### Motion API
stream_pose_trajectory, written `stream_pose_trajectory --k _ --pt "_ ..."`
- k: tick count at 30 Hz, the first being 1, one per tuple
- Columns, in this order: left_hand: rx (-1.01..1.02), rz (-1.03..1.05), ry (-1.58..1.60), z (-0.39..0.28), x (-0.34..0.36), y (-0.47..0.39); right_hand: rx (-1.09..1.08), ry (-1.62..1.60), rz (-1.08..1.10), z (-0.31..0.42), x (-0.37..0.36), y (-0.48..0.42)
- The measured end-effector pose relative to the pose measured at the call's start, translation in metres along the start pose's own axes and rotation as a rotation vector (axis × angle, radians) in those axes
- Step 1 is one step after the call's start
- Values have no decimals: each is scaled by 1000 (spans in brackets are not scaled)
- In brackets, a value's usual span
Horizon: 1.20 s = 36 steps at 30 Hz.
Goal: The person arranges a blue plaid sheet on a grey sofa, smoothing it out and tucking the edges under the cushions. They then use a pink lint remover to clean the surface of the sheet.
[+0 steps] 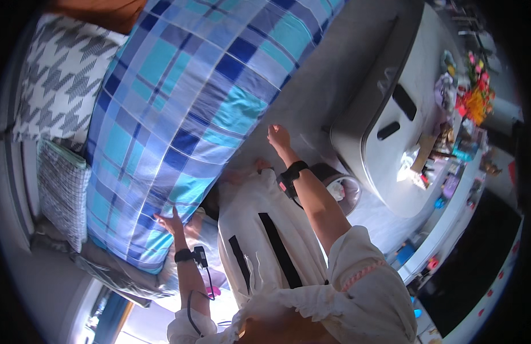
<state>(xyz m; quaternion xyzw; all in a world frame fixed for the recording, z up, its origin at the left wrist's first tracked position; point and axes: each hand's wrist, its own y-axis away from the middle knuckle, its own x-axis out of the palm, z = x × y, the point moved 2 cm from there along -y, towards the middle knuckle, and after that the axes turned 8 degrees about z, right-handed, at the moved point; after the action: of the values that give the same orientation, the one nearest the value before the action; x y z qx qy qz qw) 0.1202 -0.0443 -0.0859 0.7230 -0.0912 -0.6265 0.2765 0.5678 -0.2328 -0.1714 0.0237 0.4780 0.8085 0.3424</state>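
A padded sofa or bed surface under a blue plaid cover (179,112) stretches along my left and ahead. My left hand (171,221) is over the cover's near edge, fingers spread and nothing held; whether it touches the cloth I cannot tell. My right hand (279,136) has its fingers curled in, over the grey floor (299,107) just right of the cover. No object shows in it. Both wrists wear black straps with small devices and cables. White trousers (265,241) with black stripes cover my legs.
A houndstooth cushion (67,77) and a grey woven cushion (63,189) lean at the left. On the right, a coffee table (403,172) carries a black phone-like slab (404,102) and a remote-like object (388,130). A waste bin (353,193) stands beside my right forearm.
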Motion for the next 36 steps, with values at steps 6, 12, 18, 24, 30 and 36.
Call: stream_pose_trajectory --k 6,12,18,24,30,36 --pt "428 199 -83 -80 0 11 25 -415 140 -22 -16 43" --pt "286 380 -426 -90 14 -15 7 -546 242 -16 0 15" --pt "368 479 -381 -103 14 -9 7 -764 238 -21 47 -29" --pt "401 448 -400 -101 9 -1 5 -953 534 -11 86 -37" --pt "486 381 -356 -80 11 -14 -146 -1266 612 -23 101 -34" --pt "496 358 -291 -73 8 -11 -117 -1053 367 -33 101 -25"
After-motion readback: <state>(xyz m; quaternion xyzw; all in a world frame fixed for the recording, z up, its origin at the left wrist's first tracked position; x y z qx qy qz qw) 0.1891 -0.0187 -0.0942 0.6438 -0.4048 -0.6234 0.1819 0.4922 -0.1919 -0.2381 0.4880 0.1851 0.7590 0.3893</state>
